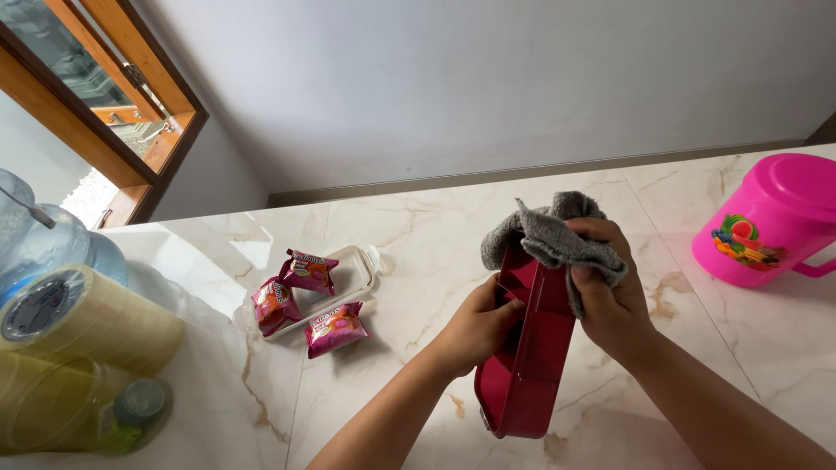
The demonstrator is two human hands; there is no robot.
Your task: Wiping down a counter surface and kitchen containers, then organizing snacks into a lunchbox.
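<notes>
At the far left stands a large clear blue-tinted water bottle (pixel 48 239), with a fat roll of yellowish tape (pixel 83 318) lying just in front of it and a small green bottle with a grey cap (pixel 135 416) below that. Further right on the cream marble counter with brown veins (pixel 392 252) lies a shallow white plastic lid (pixel 348 274). Three small pink snack packets (pixel 306 271) sit about it: two rest on the lid and the third lies on the counter, touching its near edge.

Right of centre, the left hand (pixel 477 326) grips the long side of a deep red, divided plastic lunch box (pixel 527 348), fingers curled over the rim and thumb outside, holding it tilted up on edge above the counter. The right hand (pixel 610 296) is closed around a bunched grey cloth (pixel 553 235), pressing it against the upper end of the box, over its compartments. At the far right a bright pink plastic jug with a fruit picture (pixel 766 222) stands upright, well apart from the hands.

By my reading, the step in hand is wiping out the box, with the cloth at its top compartments. The lower part looks not yet reached; covering it would call for a steady left-hand hold while the cloth is drawn down along the inner walls and dividers.
</notes>
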